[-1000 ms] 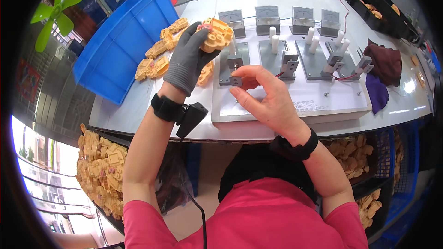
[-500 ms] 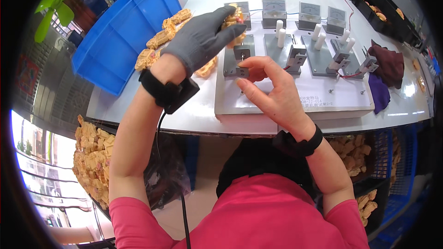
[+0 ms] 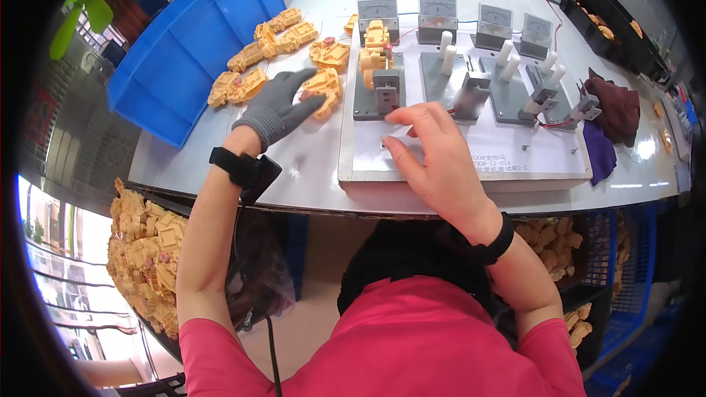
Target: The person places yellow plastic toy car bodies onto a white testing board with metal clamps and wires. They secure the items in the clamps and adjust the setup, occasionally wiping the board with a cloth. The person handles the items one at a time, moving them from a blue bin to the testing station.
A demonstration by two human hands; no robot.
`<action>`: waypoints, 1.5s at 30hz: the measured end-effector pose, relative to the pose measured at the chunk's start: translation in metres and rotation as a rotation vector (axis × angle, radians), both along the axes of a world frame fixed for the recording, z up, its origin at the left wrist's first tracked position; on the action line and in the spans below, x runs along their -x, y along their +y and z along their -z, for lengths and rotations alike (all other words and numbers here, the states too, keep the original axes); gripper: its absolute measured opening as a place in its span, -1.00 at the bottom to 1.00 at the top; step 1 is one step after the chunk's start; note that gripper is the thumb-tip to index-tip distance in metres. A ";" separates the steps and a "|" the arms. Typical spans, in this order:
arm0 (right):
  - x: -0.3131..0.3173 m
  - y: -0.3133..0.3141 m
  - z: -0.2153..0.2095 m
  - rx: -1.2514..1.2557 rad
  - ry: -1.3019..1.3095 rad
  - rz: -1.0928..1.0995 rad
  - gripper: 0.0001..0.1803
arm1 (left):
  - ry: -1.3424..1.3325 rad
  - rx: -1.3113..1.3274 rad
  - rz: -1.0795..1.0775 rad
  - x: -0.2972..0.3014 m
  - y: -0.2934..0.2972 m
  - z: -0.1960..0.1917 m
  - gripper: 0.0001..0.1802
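Note:
My left hand (image 3: 276, 109) wears a grey glove and lies spread on the white table, its fingertips touching a loose yellow plastic part (image 3: 325, 90). More yellow parts (image 3: 265, 48) lie scattered beyond it. My bare right hand (image 3: 434, 151) hovers over the white test board (image 3: 507, 154) with its fingers loosely curled and nothing in them, just in front of the first grey clamp fixture (image 3: 386, 92). A yellow part (image 3: 375, 48) sits clamped in that fixture, below the first meter (image 3: 376, 9).
A blue bin (image 3: 184, 51) stands at the left. The board carries three more meters, white pegs and clamp fixtures (image 3: 540, 92). Dark red (image 3: 614, 106) and purple (image 3: 599, 154) cloths lie to the right. A black tray (image 3: 603, 15) sits at the back right. Bins of yellow parts (image 3: 147, 250) sit under the table.
My left hand has come back from the first fixture to the loose parts on the table, leaving a yellow part in the fixture. My right hand has dropped lower over the board.

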State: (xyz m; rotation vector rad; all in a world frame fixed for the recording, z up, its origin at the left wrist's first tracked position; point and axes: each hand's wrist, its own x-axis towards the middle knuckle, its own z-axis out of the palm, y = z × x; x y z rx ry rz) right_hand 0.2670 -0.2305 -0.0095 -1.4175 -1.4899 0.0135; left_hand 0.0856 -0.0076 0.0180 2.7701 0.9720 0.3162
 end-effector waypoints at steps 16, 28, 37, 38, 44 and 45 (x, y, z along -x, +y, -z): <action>-0.001 0.005 0.005 0.048 -0.207 0.055 -0.92 | -0.082 0.050 -0.124 0.031 -0.012 0.049 -0.49; -0.007 -0.014 -0.011 -0.081 0.136 -0.028 -0.81 | -1.012 1.033 0.107 0.080 -0.068 -0.009 -0.50; -0.059 -0.032 -0.008 -0.128 0.370 0.262 -0.62 | -1.235 1.689 0.168 0.014 -0.100 -0.063 -0.35; -0.060 -0.030 -0.003 -0.109 0.344 0.260 -0.60 | -1.223 1.713 0.179 0.010 -0.098 -0.064 -0.35; -0.059 -0.033 -0.003 -0.106 0.472 0.153 -0.63 | -1.159 1.863 0.276 -0.012 -0.092 -0.069 -0.36; -0.059 -0.035 -0.003 -0.097 0.492 0.133 -0.63 | -1.154 1.879 0.276 -0.014 -0.092 -0.070 -0.36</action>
